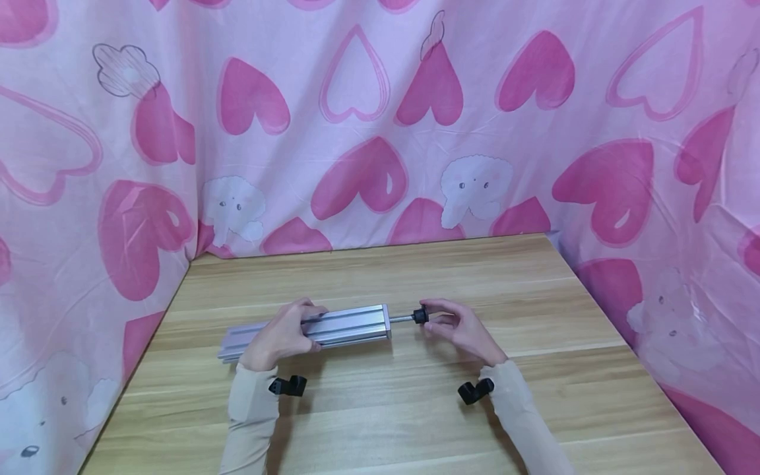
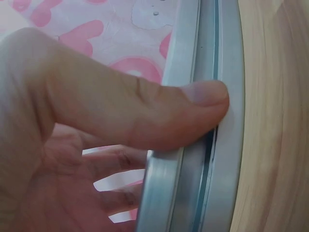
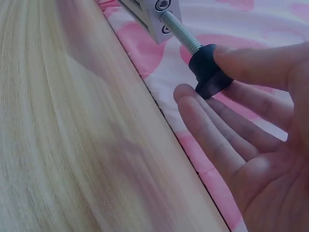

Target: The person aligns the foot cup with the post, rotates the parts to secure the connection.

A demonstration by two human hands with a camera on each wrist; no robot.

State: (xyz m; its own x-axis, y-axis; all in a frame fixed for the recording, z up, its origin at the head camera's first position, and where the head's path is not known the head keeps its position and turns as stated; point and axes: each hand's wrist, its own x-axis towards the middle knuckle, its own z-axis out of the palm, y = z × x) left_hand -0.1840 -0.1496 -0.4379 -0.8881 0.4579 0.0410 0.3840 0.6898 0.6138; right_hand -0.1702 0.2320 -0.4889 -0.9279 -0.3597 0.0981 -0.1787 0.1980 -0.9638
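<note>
Pink heart-print fabric (image 1: pixel 361 178) behind wood-grain surface (image 1: pixel 380 415). Left hand (image 1: pixel 284 334), grip closed round aluminium profile (image 1: pixel 353 325), nearer surface's left edge than right; right hand (image 1: pixel 462 328) pinches black knob (image 1: pixel 421 315). Threaded rod (image 1: pixel 402 318) set in profile's end, bare thread left, apparently part-way (screwing direction unclear). No legible writing.

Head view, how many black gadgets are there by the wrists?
2. The left gadget sits by the wrist of the left hand, which grips the silver bar; the right gadget by that of the right hand, which holds the black knob. None looks hidden.
</note>
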